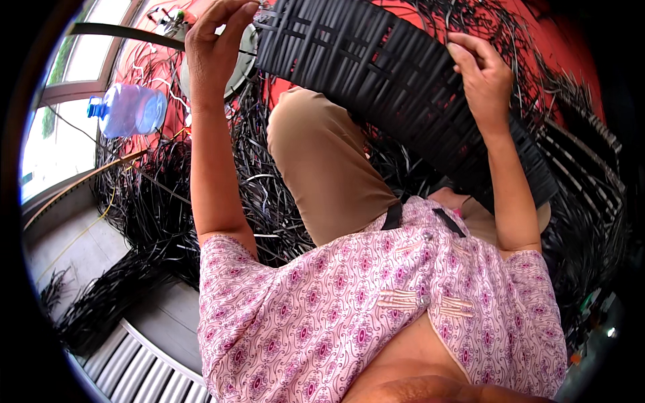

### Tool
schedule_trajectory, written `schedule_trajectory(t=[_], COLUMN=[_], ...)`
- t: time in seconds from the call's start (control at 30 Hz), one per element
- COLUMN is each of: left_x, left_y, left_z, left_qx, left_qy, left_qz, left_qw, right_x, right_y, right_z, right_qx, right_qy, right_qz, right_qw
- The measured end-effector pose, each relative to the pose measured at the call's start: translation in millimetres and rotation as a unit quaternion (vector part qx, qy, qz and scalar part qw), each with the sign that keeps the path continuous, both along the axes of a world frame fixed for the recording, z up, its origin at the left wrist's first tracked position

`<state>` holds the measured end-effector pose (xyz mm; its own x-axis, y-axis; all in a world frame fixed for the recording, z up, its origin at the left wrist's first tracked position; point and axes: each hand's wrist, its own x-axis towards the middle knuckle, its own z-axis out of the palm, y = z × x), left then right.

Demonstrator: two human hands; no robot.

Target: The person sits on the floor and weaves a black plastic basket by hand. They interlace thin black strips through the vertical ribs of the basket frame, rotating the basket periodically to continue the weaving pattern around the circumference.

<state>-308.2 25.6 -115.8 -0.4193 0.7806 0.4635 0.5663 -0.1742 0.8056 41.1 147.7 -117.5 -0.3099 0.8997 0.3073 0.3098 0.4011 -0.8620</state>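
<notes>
A long, curved black woven panel [376,74] of flat plastic-looking strips slants across in front of me, over my legs. My left hand [222,30] is raised beside its left end, thumb and fingers pinched together. Whatever lies between those fingertips is too small to make out. At the panel's far edge, toward the right, the thumb and fingers of my right hand [480,70] close on its rim. A loose flat dark strip [127,33] comes in from the left and passes behind my left wrist.
Heaps of loose black strips [168,195] cover much of the red floor [531,33] around my legs. A clear blue water jug [134,111] lies on its side near the window at left. A slatted grey metal piece [144,369] sits at lower left.
</notes>
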Motion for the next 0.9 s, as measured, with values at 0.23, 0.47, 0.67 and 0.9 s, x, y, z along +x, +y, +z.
schedule_trajectory(t=[0.23,0.47,0.67,0.9], left_x=[47,77,81,141], left_y=[25,41,32,49], left_z=[-34,-41,-42,-9], left_qx=[-0.077,-0.104,-0.065,-0.042], left_qy=[0.217,0.33,0.354,0.372], left_qz=[-0.103,-0.127,-0.14,-0.186], left_qw=[0.968,0.93,0.922,0.908], right_x=[68,80,97,106], right_y=[-32,-56,-79,-57], right_z=[-14,-38,-65,-52], right_qx=[0.166,0.305,0.319,0.346], right_qy=[-0.128,-0.251,-0.235,-0.227], right_qz=[-0.061,0.002,0.034,-0.063], right_qw=[0.976,0.918,0.918,0.908])
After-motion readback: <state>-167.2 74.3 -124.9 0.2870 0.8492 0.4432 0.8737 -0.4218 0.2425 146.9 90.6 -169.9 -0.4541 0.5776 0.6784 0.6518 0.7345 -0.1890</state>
